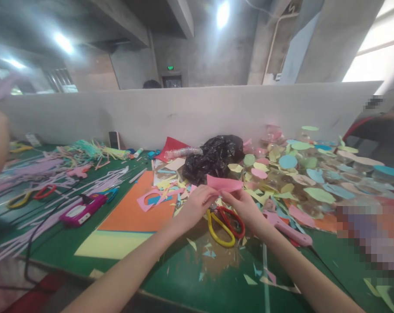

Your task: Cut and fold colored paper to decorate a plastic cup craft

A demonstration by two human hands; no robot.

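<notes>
A piece of pink paper (223,183) is held up between my two hands over the middle of the green table. My left hand (201,201) pinches its lower left part, and my right hand (241,203) pinches the lower right, with the fingertips nearly meeting. Just below them lie scissors with one yellow and one red handle loop (222,238); their blades are mostly hidden under my hands. To the right of my right hand rests a pink glue gun (289,230) with a black cord.
Orange sheets (141,204) over yellow ones (102,245) lie left. Behind my hands sits a black plastic bag (223,154). Plastic bottles topped with cut paper shapes (288,161) crowd the right. A magenta device (82,211), paper strips (115,176) and other scissors (32,198) lie left.
</notes>
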